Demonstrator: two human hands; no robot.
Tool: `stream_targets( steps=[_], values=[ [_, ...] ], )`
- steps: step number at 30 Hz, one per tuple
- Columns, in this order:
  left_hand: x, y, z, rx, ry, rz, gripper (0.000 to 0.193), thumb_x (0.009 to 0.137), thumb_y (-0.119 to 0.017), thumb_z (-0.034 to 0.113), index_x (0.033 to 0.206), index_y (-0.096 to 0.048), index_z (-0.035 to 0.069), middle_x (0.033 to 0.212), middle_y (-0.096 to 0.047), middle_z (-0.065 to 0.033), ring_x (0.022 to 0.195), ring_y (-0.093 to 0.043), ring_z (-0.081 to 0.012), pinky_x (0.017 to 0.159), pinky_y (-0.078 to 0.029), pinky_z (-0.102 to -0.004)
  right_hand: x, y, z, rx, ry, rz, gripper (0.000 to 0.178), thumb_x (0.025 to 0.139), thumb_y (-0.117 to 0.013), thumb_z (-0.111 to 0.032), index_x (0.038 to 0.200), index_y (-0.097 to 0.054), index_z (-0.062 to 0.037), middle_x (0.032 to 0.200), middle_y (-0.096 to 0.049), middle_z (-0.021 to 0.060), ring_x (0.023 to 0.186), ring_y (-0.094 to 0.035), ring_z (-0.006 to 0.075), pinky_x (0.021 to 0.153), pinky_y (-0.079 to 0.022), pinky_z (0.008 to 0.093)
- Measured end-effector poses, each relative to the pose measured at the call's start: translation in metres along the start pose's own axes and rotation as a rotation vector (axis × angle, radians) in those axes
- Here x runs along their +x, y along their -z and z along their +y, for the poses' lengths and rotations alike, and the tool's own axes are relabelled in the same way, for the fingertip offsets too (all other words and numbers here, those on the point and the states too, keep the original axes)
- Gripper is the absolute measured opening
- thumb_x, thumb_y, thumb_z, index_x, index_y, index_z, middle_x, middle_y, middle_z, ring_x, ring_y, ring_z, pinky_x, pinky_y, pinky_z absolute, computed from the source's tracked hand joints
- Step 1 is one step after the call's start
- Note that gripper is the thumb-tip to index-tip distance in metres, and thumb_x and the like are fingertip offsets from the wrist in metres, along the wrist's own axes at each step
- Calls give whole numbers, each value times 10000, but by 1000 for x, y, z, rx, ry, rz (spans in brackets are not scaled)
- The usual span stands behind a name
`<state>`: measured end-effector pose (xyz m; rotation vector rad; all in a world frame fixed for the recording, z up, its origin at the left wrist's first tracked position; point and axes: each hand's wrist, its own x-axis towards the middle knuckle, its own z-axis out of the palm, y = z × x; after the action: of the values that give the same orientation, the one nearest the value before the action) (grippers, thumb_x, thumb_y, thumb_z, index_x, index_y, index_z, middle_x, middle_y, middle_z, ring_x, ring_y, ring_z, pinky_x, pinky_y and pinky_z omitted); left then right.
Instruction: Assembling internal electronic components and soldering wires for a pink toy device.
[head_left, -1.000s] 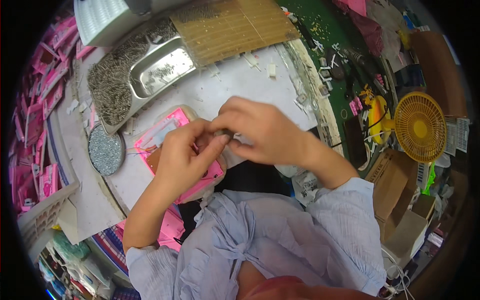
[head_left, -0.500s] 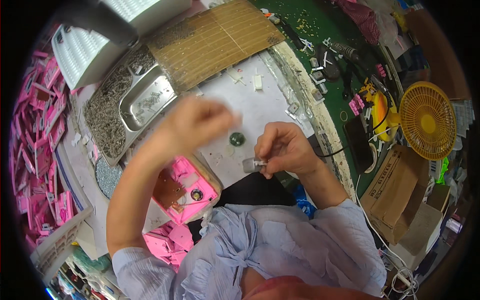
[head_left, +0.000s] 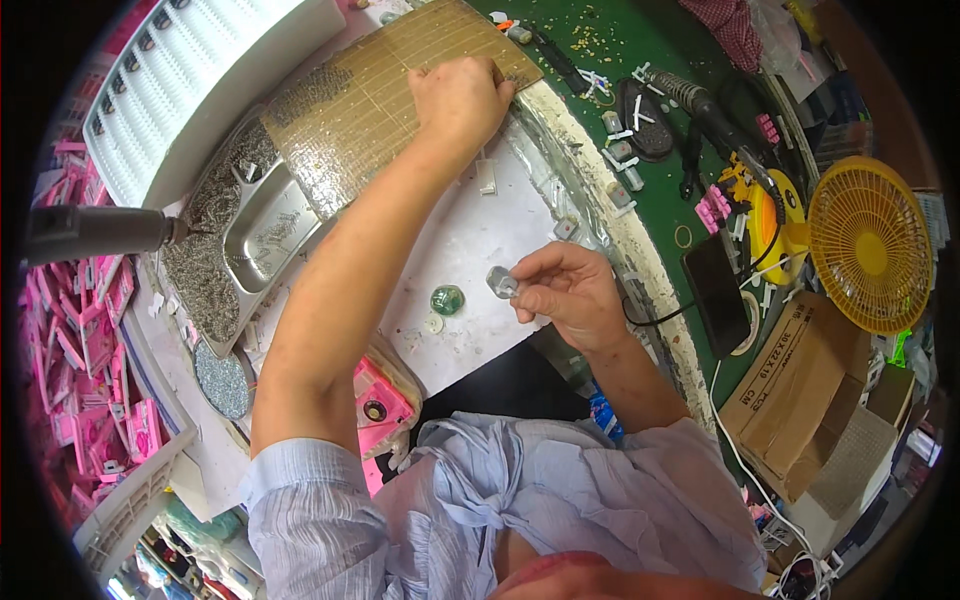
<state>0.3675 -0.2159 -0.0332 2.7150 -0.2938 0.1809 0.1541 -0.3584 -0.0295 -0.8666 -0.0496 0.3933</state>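
My left hand [head_left: 458, 100] is stretched far forward over a brown tape-covered cardboard sheet [head_left: 370, 130]. Its fingers are curled together at the sheet's right end, where tiny dark bits lie; what they pinch, if anything, is hidden. Between thumb and fingertips, my right hand [head_left: 572, 297] holds up a small grey block-shaped part [head_left: 502, 282] above the white worktop [head_left: 480, 345]. Left of that hand, a round green glassy object [head_left: 447, 299] rests on the worktop beside a small pale disc [head_left: 433, 323]. Partly behind my left arm lies a pink plastic housing [head_left: 385, 405] with a round dark part.
A steel tray [head_left: 262, 215] full of small screws stands at left, with a powered screwdriver [head_left: 100, 235] near it. Behind is a white ribbed box [head_left: 200, 90]. Pink parts [head_left: 90, 350] pile up far left. Rightward are a phone [head_left: 716, 295], yellow fan [head_left: 868, 245] and cardboard box [head_left: 795, 390].
My left hand has swung forward and right from above the worktop onto the cardboard sheet. The grey part in my right hand has risen and turned. The screwdriver now hangs lower at the left.
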Motion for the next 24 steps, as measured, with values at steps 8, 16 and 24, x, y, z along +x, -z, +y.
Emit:
stream_targets(
  steps=[8, 16, 24],
  values=[
    [5, -8, 10, 119, 80, 11, 242, 902, -695, 281, 985, -771, 67, 907, -767, -120, 899, -735, -270, 932, -486, -526, -7, -8, -8, -309, 134, 176, 393, 876, -730, 109, 1245, -606, 54, 943, -670, 63, 870, -644, 98, 790, -530, 227],
    [-2, -12, 17, 3, 85, 142, 262, 796, -692, 257, 898, -789, 36, 971, -764, -195, 944, -734, -369, 951, -476, -577, -11, -9, -7, -568, 59, 200, 551, 864, -746, 82, 1386, -583, 23, 923, -652, 28, 831, -598, 63, 750, -491, 209],
    [-1, -19, 5, -75, 86, 177, 259, 795, -681, 250, 908, -788, 42, 978, -764, -193, 955, -736, -358, 875, -522, -532, -3, -19, 5, -792, 59, 72, 480, 875, -725, 83, 1342, -630, 22, 916, -639, 16, 823, -579, 58, 732, -475, 209]
  ],
)
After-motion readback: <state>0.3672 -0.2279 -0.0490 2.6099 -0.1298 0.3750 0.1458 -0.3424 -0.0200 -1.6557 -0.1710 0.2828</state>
